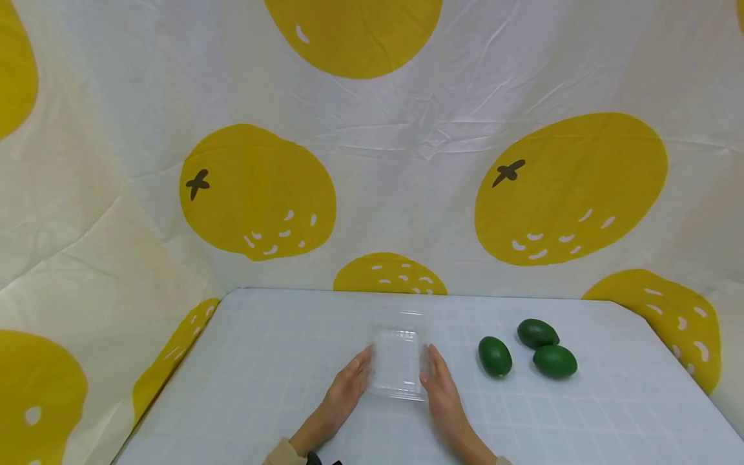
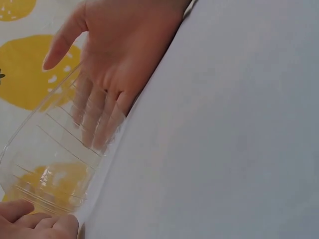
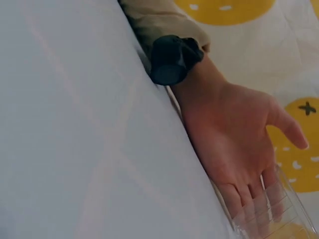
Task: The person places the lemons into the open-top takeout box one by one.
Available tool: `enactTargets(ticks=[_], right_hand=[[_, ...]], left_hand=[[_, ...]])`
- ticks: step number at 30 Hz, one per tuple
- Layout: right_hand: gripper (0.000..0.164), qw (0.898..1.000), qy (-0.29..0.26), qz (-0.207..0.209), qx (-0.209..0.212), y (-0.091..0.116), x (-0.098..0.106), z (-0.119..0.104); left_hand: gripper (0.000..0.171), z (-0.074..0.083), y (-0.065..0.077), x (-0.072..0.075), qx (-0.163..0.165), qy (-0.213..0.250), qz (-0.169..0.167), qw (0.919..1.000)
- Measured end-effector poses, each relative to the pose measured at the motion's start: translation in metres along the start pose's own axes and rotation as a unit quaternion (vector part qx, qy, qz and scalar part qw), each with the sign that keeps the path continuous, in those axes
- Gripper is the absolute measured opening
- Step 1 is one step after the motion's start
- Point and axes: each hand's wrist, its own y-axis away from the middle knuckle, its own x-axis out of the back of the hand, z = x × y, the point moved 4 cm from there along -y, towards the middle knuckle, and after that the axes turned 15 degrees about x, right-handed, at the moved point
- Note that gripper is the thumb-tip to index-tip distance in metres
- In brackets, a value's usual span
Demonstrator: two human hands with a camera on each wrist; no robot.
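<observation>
I have both hands, left [image 1: 347, 386] and right [image 1: 440, 387], flat-fingered against the clear plastic clamshell box [image 1: 398, 361]; uneven pressure could buckle or skid it.

Left hand: my left hand [image 1: 349, 385] lies flat on the surface [image 1: 261, 387], fingers straight against the left side of the clear plastic box [image 1: 398, 363].
Right hand: my right hand [image 1: 442, 386] presses the box's right side the same way.
Box: upright between both palms, nothing visible inside.
Green fruits: three green fruits [image 1: 527, 352] lie together to the right, apart from my hands.
Backdrop: cloth [image 1: 407, 161] printed with big yellow oranges.
</observation>
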Motion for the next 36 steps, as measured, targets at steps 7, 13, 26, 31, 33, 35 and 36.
enactTargets(ticks=[7,13,26,31,33,35,36], right_hand=[[0.070,1.000,0.003,0.005,-0.004,0.004,0.014,-0.006],[0.071,1.000,0.007,0.017,-0.019,0.005,0.023,-0.010],[0.071,0.998,0.025,0.047,-0.032,0.005,0.030,-0.008],[0.064,0.996,0.069,0.056,-0.024,0.006,0.034,-0.007],[0.057,0.991,0.114,0.072,-0.010,0.006,0.036,-0.008],[0.049,0.981,0.167,0.097,0.012,0.006,0.039,-0.010],[0.045,0.976,0.184,0.111,0.031,0.007,0.041,-0.012]], left_hand=[[0.069,-0.002,-0.007,-0.018,0.026,0.010,-0.017,0.9995],[0.069,-0.007,-0.013,-0.029,0.034,0.034,-0.024,0.9986],[0.067,-0.011,-0.016,-0.033,0.023,0.066,-0.039,0.9968],[0.067,-0.012,-0.015,-0.032,0.011,0.080,-0.047,0.9956],[0.067,-0.012,-0.015,-0.031,0.008,0.083,-0.048,0.9954],[0.067,-0.012,-0.014,-0.031,0.004,0.085,-0.045,0.9953],[0.068,-0.012,-0.014,-0.031,0.002,0.087,-0.041,0.9953]])
